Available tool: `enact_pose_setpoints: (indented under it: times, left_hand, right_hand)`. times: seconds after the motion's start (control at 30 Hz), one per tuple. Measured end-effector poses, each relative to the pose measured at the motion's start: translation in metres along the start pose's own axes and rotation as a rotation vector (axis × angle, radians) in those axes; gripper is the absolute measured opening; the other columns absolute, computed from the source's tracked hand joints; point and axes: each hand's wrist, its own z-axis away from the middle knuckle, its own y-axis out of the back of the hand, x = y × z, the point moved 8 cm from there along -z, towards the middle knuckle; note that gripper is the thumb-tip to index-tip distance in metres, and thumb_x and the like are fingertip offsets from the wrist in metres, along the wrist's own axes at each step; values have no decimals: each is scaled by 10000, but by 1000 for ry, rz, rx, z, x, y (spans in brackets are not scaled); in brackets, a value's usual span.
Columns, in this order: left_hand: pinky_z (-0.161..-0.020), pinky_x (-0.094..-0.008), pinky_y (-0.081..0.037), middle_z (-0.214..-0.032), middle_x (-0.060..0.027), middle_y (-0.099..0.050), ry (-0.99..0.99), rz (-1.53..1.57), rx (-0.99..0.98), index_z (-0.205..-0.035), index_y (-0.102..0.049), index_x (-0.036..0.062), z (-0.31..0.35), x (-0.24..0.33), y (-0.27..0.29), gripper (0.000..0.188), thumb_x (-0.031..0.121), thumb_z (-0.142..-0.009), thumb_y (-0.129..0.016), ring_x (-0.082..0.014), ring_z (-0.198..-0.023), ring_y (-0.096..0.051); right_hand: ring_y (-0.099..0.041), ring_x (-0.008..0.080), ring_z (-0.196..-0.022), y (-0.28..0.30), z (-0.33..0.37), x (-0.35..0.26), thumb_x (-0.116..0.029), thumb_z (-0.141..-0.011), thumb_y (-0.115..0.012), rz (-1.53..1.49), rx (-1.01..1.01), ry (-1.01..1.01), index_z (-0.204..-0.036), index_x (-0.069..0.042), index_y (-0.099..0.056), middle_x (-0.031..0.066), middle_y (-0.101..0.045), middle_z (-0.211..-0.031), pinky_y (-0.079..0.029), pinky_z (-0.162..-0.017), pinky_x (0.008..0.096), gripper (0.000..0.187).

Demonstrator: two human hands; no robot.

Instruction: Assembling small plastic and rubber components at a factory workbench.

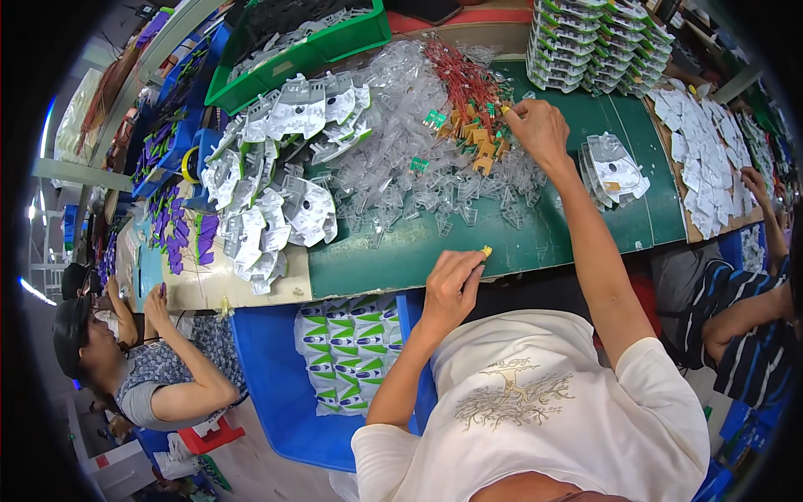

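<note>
My left hand (pixel 452 289) is closed in a pinch just in front of the bench edge. A small yellow bit (pixel 487 250) shows at its fingertips; whether it is a part or a fingertip cover I cannot tell. Over the far side of the bench, my right hand (pixel 539 130) has its fingers drawn together beside a bundle of thin red wires (pixel 460 75); yellow shows at its fingertip too. Below the wires lie orange-yellow plastic clips (pixel 483 151) and small green pieces (pixel 434 120). Around them spreads a heap of clear plastic parts (pixel 385 117).
White-grey housings (pixel 301 109) are piled left, near a green crate (pixel 301 63). Clear covers with a white housing (pixel 615 167) sit right, below tall housing stacks (pixel 598 42). White parts (pixel 703 159) cover the far right. A blue bin (pixel 272 402) stands below. Co-workers (pixel 184 368) flank me.
</note>
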Motion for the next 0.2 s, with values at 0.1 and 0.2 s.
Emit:
enact_pose_setpoints:
  times: [0.1,0.2]
  left_hand:
    - [-730,-378,-519,-955,-149,-695,-4,-7,6,-1041,-676,-16,1,-3,1,256,-87,-795,-675,-317,-853,-644]
    - [-730,-375,-521,-960,-151,-697,-1,-8,2,-1048,-678,-15,3,-6,-1,256,-81,-800,-673,-320,-851,-642]
  right_hand:
    - [-708,346,-733,-6,-2,6,-313,-763,-693,-253,1,35,-834,-60,-765,163,-721,-782,-555,-685,422,272]
    - [-723,307,-758,-13,-3,16,-321,-788,-681,-350,-72,-79,-852,-70,-773,146,-736,-814,-557,-693,416,275]
